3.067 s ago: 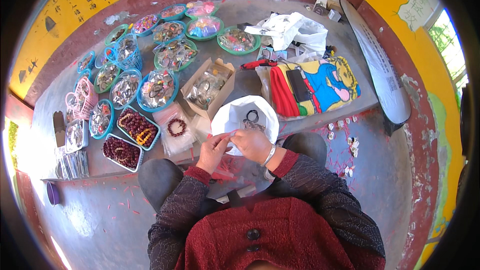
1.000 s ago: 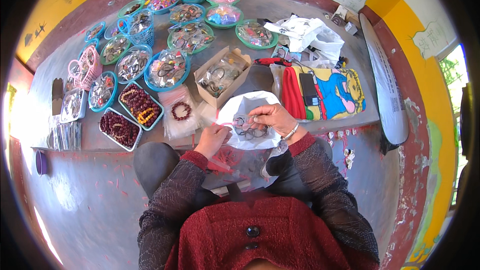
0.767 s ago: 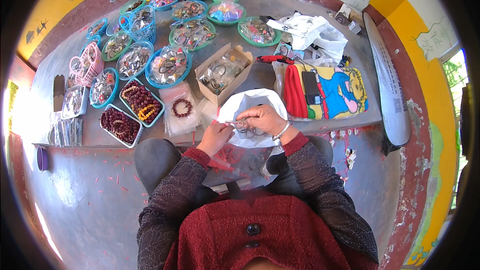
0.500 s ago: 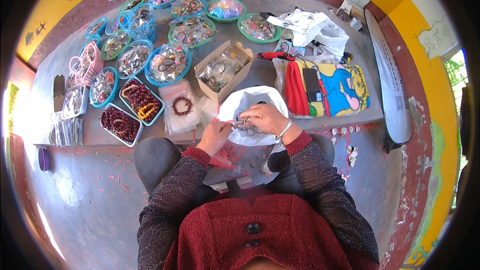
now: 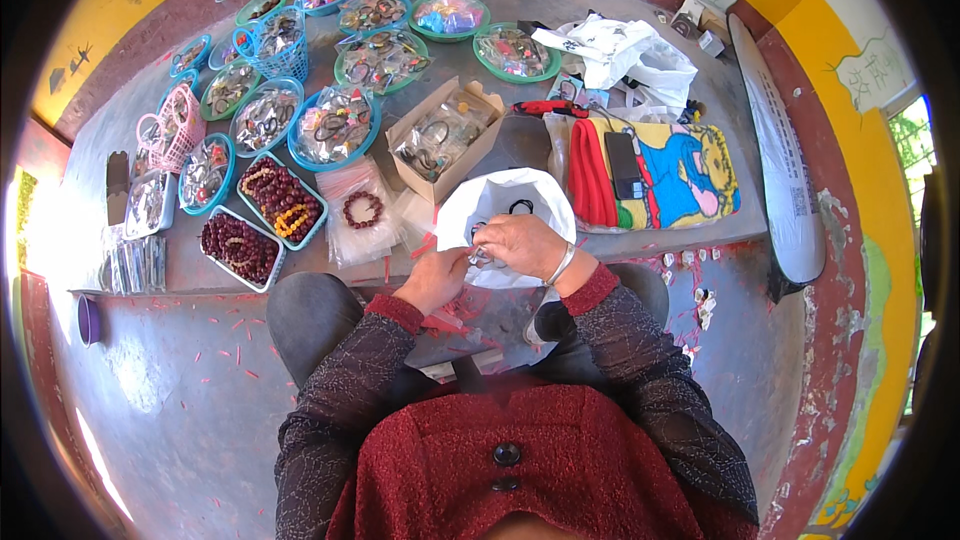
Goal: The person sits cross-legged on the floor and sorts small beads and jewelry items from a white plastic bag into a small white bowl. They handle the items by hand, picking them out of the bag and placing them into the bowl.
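A white bag (image 5: 462, 202) gapes open in front of me at the edge of the platform, with a black cord loop (image 5: 521, 206) inside it. Over its near side, my right hand (image 5: 527, 244) is closed in a pinch, a silver bangle on the wrist. My left hand (image 5: 433, 280) is closed too, its fingertips meeting the right ones at the bag's left rim. Between them shows a small piece, partly shiny, too small and hidden to name. Left of the bag, a dark red bead bracelet (image 5: 349, 210) lies on clear plastic bags (image 5: 345, 249).
Beyond the bag stands a cardboard box (image 5: 424, 186) of packaged cords. Trays of dark red beads (image 5: 281, 269) and several baskets (image 5: 373, 156) of packets fill the left. A phone (image 5: 625, 167) rests on a colourful towel (image 5: 690, 180) at right, near white plastic bags (image 5: 610, 52).
My hands have drawn slightly closer together, and the left has turned so its back shows more. The right hand has come a little nearer me, uncovering the black cord loop.
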`<state>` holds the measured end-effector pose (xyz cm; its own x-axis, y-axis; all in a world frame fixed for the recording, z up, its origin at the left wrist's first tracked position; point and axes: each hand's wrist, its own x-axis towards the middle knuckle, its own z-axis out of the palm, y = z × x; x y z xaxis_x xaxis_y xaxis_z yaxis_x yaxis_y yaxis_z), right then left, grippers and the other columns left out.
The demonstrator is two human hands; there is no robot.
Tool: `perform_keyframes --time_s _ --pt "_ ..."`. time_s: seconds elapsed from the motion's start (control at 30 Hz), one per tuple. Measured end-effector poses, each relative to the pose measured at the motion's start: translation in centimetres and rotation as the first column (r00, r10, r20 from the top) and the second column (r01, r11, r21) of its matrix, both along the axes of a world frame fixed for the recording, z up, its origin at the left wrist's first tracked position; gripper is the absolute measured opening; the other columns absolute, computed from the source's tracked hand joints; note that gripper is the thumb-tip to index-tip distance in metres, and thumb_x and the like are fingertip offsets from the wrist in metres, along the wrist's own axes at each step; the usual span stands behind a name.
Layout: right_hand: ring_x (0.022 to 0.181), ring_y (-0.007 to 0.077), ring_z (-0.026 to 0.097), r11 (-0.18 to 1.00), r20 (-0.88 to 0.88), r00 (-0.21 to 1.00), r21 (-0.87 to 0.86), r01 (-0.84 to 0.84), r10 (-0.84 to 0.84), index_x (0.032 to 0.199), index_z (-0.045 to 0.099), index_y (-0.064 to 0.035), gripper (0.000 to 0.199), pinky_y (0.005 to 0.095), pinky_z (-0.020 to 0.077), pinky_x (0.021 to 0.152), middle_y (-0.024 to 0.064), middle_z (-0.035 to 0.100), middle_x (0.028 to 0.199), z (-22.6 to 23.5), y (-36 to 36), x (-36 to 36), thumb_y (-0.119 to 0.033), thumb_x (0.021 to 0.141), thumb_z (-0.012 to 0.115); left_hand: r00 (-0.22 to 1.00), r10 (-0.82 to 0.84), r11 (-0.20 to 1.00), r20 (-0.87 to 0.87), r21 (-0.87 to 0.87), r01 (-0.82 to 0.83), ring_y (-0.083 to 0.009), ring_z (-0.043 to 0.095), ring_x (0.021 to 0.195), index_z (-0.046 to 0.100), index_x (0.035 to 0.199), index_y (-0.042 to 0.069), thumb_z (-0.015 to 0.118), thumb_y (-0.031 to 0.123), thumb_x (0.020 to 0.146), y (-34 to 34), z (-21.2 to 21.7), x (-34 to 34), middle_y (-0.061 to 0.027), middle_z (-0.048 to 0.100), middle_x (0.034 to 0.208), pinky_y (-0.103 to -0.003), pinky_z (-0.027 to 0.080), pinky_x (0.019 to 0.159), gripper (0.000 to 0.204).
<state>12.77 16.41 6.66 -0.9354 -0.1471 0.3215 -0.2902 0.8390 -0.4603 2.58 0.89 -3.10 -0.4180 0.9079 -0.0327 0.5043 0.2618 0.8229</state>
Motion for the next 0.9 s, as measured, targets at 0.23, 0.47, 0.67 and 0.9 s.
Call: perform_keyframes --time_s 0.23,0.47,0.67,0.9 --pt "0.072 0.027 0.058 0.999 -0.017 1.0 -0.029 0.014 -0.014 0.087 0.061 -0.0045 0.016 0.0347 0.0458 0.064 0.0101 0.057 0.077 -1.3 -0.4 -0.3 -0.01 0.073 0.057 0.999 -0.001 0.999 0.048 0.032 -0.001 -0.0362 0.06 0.079 0.062 0.094 0.004 0.044 0.023 0.086 0.2 -0.9 0.2 -0.0215 0.061 0.082 -0.041 0.046 0.07 0.028" --pt "0.069 0.0266 0.058 0.997 -0.098 0.995 0.07 0.039 -0.032 0.082 0.059 -0.007 0.011 0.0344 0.0452 0.062 0.0081 0.059 0.074 -2.8 -0.4 -0.4 -0.013 0.073 0.057 0.956 0.036 0.999 0.292 0.008 -0.04 -0.0253 0.062 0.073 0.062 0.095 0.0 0.044 0.018 0.085 0.2 -0.4 -0.1 -0.0167 0.063 0.081 -0.034 0.049 0.067 0.027" --pt "0.07 0.0231 0.058 0.991 0.0 0.991 0.0 0.132 -0.132 0.078 0.059 -0.0086 0.009 0.0354 0.0451 0.061 0.0042 0.06 0.077 -0.5 -1.2 -0.3 -0.014 0.071 0.058 0.813 0.101 0.994 0.574 -0.027 -0.104 -0.0162 0.061 0.073 0.059 0.102 -0.004 0.045 0.015 0.086 0.0 0.9 -0.2 -0.0105 0.064 0.085 -0.028 0.05 0.064 0.029" --pt "0.098 0.0252 0.053 0.976 -0.182 0.964 0.058 0.209 -0.196 0.069 0.061 -0.0065 0.007 0.0379 0.0426 0.077 0.0068 0.059 0.097 -2.8 -0.8 -0.5 -0.013 0.069 0.06 0.724 0.065 0.993 0.687 0.026 -0.114 -0.0135 0.059 0.08 0.058 0.104 -0.006 0.045 0.015 0.087 -0.1 1.4 -0.2 -0.0094 0.064 0.089 -0.025 0.048 0.069 0.03"
